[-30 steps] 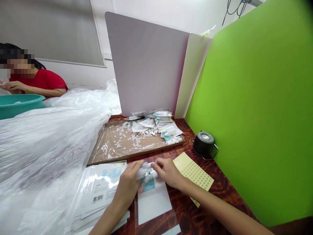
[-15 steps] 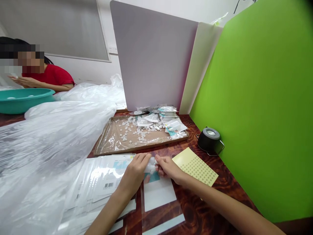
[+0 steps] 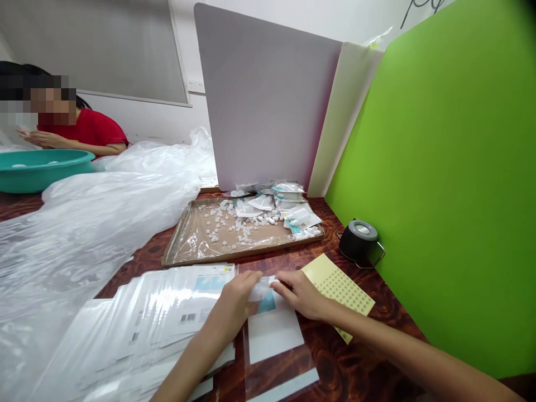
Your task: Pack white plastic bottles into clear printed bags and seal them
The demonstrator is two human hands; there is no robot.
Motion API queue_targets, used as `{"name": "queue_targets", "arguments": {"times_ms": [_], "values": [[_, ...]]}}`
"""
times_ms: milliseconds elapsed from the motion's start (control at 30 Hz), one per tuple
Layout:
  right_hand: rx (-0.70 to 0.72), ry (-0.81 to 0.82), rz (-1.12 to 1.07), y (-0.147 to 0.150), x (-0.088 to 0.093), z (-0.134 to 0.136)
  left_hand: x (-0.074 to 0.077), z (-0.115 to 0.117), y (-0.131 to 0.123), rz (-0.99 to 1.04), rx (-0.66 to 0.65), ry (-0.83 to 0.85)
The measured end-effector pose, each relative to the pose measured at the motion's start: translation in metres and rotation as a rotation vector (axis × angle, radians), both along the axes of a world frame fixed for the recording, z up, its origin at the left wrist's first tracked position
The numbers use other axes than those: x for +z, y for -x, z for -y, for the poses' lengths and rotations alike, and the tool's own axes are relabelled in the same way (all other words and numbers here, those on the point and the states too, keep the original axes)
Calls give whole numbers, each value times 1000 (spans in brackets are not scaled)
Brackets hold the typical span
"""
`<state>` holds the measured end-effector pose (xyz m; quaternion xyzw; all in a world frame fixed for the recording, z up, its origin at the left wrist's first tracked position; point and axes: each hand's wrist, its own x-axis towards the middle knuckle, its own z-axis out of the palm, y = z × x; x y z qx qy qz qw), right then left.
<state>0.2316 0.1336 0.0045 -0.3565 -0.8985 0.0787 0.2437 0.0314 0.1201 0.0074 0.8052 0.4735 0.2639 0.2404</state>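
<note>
My left hand (image 3: 239,293) is closed on the top of a clear plastic bag (image 3: 275,338), which has a white and teal card inside and lies on the table towards me. Small white pieces show through the film between my hands. Opposite it, my right hand (image 3: 301,295) is closed at the bag's top edge, with a bit of white at its fingertips. Its exact hold is partly hidden. Left of the bag is a fanned stack of packaging bags (image 3: 167,312) with printed cards. A yellow sticker sheet (image 3: 341,285) lies beside my right forearm.
Behind my hands, a shallow cardboard tray (image 3: 184,240) holds loose white pieces and filled packets (image 3: 301,216). A black round device (image 3: 358,240) stands by the green panel (image 3: 439,167). Clear plastic sheeting (image 3: 104,206) covers the left side. A co-worker in red (image 3: 98,127) sits beyond a teal basin (image 3: 54,162).
The clear sheeting has shifted left, uncovering more of the bag stack. My hands stay at the bag's top, with the right fingers slightly changed in position.
</note>
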Motion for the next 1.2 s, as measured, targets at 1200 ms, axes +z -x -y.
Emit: {"name": "queue_targets", "arguments": {"times_ms": [1200], "values": [[-653, 214, 200, -95, 56, -115, -25, -9, -13, 51, 201, -91]]}}
